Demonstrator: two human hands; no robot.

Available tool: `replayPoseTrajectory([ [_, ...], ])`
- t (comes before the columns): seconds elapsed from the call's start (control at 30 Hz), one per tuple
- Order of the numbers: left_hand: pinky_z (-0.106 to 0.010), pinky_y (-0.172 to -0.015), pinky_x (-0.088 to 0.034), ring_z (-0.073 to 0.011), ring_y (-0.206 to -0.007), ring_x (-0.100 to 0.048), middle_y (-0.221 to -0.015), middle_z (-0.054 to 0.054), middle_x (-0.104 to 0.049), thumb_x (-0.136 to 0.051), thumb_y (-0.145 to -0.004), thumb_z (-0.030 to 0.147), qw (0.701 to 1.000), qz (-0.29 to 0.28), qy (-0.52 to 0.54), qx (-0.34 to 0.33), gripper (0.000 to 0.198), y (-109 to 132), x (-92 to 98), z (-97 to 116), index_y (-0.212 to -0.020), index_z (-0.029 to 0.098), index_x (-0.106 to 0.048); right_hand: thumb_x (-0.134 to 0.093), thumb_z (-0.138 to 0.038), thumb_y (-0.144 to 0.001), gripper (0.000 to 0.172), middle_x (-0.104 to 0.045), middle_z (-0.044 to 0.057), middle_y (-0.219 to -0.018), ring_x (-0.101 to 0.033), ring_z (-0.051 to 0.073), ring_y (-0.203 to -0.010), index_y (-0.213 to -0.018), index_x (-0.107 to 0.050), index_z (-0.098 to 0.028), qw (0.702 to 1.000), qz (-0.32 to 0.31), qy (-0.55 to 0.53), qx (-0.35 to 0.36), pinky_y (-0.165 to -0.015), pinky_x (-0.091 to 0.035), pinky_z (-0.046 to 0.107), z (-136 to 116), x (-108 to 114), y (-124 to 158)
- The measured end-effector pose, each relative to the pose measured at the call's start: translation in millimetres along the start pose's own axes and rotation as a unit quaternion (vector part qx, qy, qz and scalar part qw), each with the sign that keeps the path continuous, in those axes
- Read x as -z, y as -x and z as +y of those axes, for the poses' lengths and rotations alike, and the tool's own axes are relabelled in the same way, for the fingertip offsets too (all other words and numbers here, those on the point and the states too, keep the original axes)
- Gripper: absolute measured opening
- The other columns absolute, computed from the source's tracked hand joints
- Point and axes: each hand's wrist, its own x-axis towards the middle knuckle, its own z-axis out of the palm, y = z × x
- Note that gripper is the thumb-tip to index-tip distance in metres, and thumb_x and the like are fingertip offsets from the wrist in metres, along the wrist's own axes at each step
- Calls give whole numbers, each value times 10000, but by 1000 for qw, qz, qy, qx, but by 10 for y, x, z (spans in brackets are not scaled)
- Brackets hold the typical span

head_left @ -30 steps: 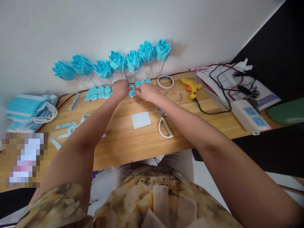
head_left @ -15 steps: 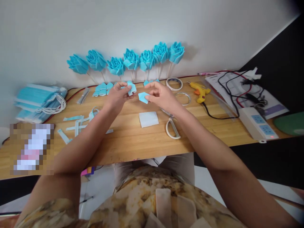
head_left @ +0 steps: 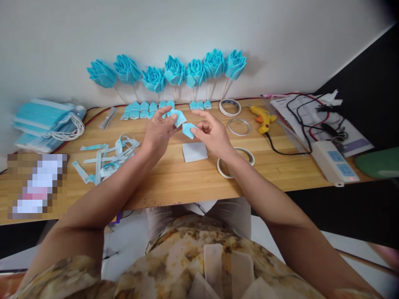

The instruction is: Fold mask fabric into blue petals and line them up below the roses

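My left hand point(head_left: 160, 128) pinches a folded light-blue fabric petal point(head_left: 180, 118) between thumb and fingers. A second folded blue petal point(head_left: 188, 130), pointed at one end, is held by my right hand point(head_left: 209, 131) close beside the first. Both hands are closed on their pieces above the table. Below them lies a flat pale fabric rectangle point(head_left: 195, 152). Behind my hands stand rows of folded petals point(head_left: 144, 110), with a smaller group point(head_left: 200, 104) to the right. Several blue fabric flowers point(head_left: 174, 70) on sticks lean by the wall.
Cut blue strips point(head_left: 99, 164) and a stack of face masks point(head_left: 40, 124) are on the left, near a blurred-out phone-like object point(head_left: 37, 187). Tape rolls point(head_left: 230, 108), a yellow glue gun point(head_left: 263, 119), cables and a power strip point(head_left: 335, 162) occupy the right.
My two hands have come closer together, bringing the petals nearly side by side. The left-hand petal has turned, showing a flatter face. The view has shifted slightly.
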Motion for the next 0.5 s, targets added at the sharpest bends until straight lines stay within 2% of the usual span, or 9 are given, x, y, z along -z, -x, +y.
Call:
replayPoseTrajectory([
  [0.3, -402, -1012, -583, -228, -1139, -723, -1014, -24, -738, -823, -832, 376, 999, -11, 44, 1, 389, 108, -51, -40, -1101, 257, -568, -641, -240, -893, 481, -767, -14, -896, -654, 150, -745, -1373, -626, -276, 992, 29, 120, 8, -737, -521, 293, -14, -48, 29],
  [0.5, -372, -1017, -576, -205, -1146, -727, -1028, -17, -752, -743, -916, 299, 999, 4, 48, 7, 248, 124, -75, -2, -1081, 248, -565, -645, -218, -880, 490, -757, -18, -906, -653, 140, -739, -1368, -641, -255, 992, 29, 123, 16, -762, -522, 290, 2, -69, 38],
])
